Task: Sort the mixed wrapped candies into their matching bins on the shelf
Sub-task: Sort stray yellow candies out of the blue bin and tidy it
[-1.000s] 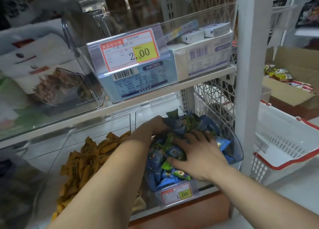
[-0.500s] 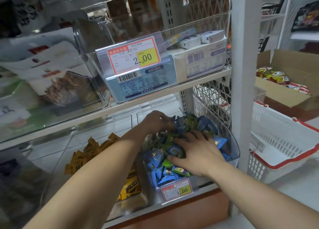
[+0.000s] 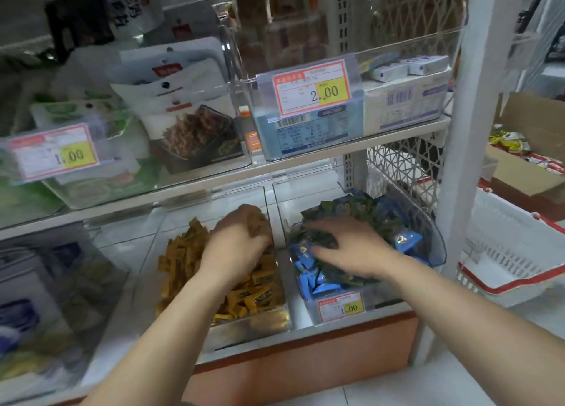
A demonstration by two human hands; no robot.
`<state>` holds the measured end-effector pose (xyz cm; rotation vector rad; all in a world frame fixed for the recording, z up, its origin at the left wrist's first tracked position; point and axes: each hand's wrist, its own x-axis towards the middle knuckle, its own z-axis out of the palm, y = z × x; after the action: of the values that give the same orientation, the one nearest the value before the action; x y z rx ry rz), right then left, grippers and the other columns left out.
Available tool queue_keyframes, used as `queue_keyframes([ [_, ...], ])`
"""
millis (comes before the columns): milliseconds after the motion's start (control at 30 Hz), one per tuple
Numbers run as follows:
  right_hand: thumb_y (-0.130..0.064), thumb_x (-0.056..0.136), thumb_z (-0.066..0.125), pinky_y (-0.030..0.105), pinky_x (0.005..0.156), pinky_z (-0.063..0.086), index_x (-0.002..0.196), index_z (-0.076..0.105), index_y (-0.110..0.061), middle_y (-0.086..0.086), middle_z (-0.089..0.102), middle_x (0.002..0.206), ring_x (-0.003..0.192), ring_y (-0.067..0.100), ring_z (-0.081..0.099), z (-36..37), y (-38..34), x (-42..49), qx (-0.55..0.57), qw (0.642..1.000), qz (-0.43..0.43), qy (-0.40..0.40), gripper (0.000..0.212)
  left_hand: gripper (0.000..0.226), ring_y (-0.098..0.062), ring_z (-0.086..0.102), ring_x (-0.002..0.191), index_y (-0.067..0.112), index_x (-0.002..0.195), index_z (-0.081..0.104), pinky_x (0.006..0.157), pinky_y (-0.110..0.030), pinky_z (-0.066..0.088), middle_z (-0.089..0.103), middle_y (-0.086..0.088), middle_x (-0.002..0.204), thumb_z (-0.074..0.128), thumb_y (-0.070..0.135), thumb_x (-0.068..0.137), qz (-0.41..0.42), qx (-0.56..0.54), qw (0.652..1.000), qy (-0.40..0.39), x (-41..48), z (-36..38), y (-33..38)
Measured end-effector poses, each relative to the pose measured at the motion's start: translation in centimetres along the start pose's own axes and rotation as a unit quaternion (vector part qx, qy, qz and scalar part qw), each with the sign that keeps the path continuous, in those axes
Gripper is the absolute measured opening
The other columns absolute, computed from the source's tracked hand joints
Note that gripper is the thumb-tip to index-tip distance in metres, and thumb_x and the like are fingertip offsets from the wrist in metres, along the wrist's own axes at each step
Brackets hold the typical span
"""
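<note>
Shop shelf (image 3: 305, 161): white store racking with clear bins in rows; the work is on the lowest level, with a white basket (image 3: 513, 252) and a cardboard box (image 3: 526, 176) off to the right.
Yellow candies (image 3: 183, 258): a loose heap of small flat wrapped pieces that fills the left bin (image 3: 244, 329).
Blue and green candies (image 3: 318, 280): a higher mound in the right bin (image 3: 428, 231), with the blue packets to the front and the darker green ones to the back, above a price tag (image 3: 341, 306).
Left hand (image 3: 235, 246): over the back of the yellow heap, fingers curled round what looks like a small bunch of yellow pieces, though blur softens it.
Right hand (image 3: 351, 246): well apart from the other, lying flat with its fingers spread on top of the blue and green mound, pressing and not gripping.
Weight: I judge them very light; a handful should lift with no effort.
Feel: the wrappers look slick and crinkly, and each seems to hold a firm piece, so squeezing should do no harm.
Slip risk: loose pieces may slide out of a full fist or spill over the bin wall.
Where to take hold: pinch a stray by its body or twisted end, or scoop a few with cupped fingers from the top of the pile.
</note>
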<state>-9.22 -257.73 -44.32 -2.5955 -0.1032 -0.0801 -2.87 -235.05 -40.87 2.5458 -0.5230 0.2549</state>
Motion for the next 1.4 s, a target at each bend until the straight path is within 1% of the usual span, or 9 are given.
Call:
queue_keyframes([
  [167, -0.072, 0.083, 0.046, 0.04, 0.098, 0.042, 0.139, 0.045, -0.049, -0.008, 0.051, 0.141, 0.126, 0.022, 0.048, 1.2, -0.2, 0.7, -0.15, 0.987, -0.015, -0.057, 0.06, 0.053, -0.015, 0.056, 0.115, 0.034, 0.124, 0.061, 0.091, -0.036, 0.052, 0.062, 0.008, 0.126, 0.048, 0.063, 0.081, 0.138, 0.114, 0.973, -0.147, -1.8, 2.4, 2.5],
  [267, -0.065, 0.086, 0.044, 0.037, 0.093, 0.04, 0.134, 0.051, -0.043, -0.004, 0.054, 0.135, 0.122, 0.023, 0.051, 0.2, 1.4, 0.7, -0.208, 0.978, 0.03, -0.007, 0.054, 0.058, -0.015, 0.05, 0.122, 0.037, 0.124, 0.06, 0.094, -0.036, 0.05, 0.056, 0.01, 0.132, 0.037, 0.067, 0.08, 0.179, 0.137, 0.965, -0.136, -1.7, 2.4, 1.8],
  [433, -0.061, 0.091, 0.045, 0.034, 0.088, 0.048, 0.124, 0.061, -0.036, -0.003, 0.061, 0.124, 0.113, 0.025, 0.057, -1.1, 4.1, 0.5, -0.25, 0.957, 0.094, 0.111, 0.044, 0.044, -0.02, 0.058, 0.105, 0.029, 0.109, 0.066, 0.079, -0.034, 0.052, 0.062, 0.004, 0.109, 0.044, 0.058, 0.085, 0.241, 0.17, 0.948, -0.122, -1.5, 3.4, 2.2],
  [533, -0.06, 0.094, 0.046, 0.039, 0.086, 0.05, 0.123, 0.062, -0.028, 0.005, 0.061, 0.116, 0.105, 0.03, 0.058, -1.8, 4.4, 0.9, -0.218, 0.961, 0.123, 0.12, 0.046, 0.048, -0.018, 0.049, 0.12, 0.032, 0.121, 0.062, 0.1, -0.036, 0.042, 0.061, 0.01, 0.124, 0.046, 0.059, 0.085, 0.279, 0.19, 0.933, -0.121, -1.7, 4.3, 2.4],
  [667, -0.051, 0.091, 0.059, 0.04, 0.096, 0.047, 0.13, 0.058, -0.033, -0.002, 0.058, 0.131, 0.12, 0.027, 0.053, -3.0, 3.1, 2.0, -0.2, 0.967, 0.089, 0.131, 0.043, 0.042, -0.021, 0.049, 0.112, 0.033, 0.106, 0.069, 0.098, -0.039, 0.035, 0.067, 0.011, 0.108, 0.041, 0.059, 0.088, 0.302, 0.218, 0.921, -0.119, -1.7, 5.2, 2.8],
  [867, -0.029, 0.091, 0.063, 0.034, 0.093, 0.052, 0.114, 0.071, -0.035, -0.01, 0.069, 0.119, 0.11, 0.016, 0.062, -2.9, -1.1, 5.3, -0.16, 0.98, 0.031, -0.117, 0.025, 0.044, -0.016, 0.049, 0.11, 0.036, 0.107, 0.07, 0.1, -0.036, 0.03, 0.068, 0.014, 0.105, 0.043, 0.064, 0.086, 0.32, 0.167, 0.925, -0.124, -1.6, 4.8, 1.7],
  [1067, -0.035, 0.083, 0.068, 0.031, 0.073, 0.045, 0.081, 0.065, -0.036, -0.009, 0.063, 0.09, 0.088, 0.019, 0.059, -3.6, -2.9, 6.5, -0.294, 0.945, 0.026, -0.144, 0.004, 0.042, -0.015, 0.05, 0.108, 0.035, 0.103, 0.07, 0.101, -0.036, 0.03, 0.066, 0.014, 0.104, 0.045, 0.063, 0.083, 0.322, 0.143, 0.931, -0.098, -1.4, 3.9, 2.2],
  [1233, -0.025, 0.094, 0.056, 0.035, 0.078, 0.052, 0.081, 0.059, -0.035, -0.012, 0.062, 0.095, 0.092, 0.015, 0.06, -5.2, -2.6, 5.1, -0.159, 0.986, 0.035, -0.014, 0.016, 0.033, -0.01, 0.057, 0.102, 0.035, 0.11, 0.066, 0.092, -0.033, 0.047, 0.066, 0.015, 0.107, 0.053, 0.057, 0.088, 0.259, 0.052, 0.957, -0.116, -1.3, 3.7, 1.9],
  [1400, -0.012, 0.091, 0.065, 0.01, 0.063, 0.043, 0.081, 0.065, -0.026, -0.011, 0.067, 0.075, 0.068, -0.004, 0.061, -5.6, -4.0, 1.9, 0.133, 0.979, 0.011, 0.156, 0.018, 0.032, -0.012, 0.061, 0.085, 0.026, 0.111, 0.056, 0.07, -0.034, 0.052, 0.062, 0.01, 0.091, 0.06, 0.05, 0.09, 0.122, -0.138, 0.982, 0.038, -0.5, 2.8, 1.9],
])
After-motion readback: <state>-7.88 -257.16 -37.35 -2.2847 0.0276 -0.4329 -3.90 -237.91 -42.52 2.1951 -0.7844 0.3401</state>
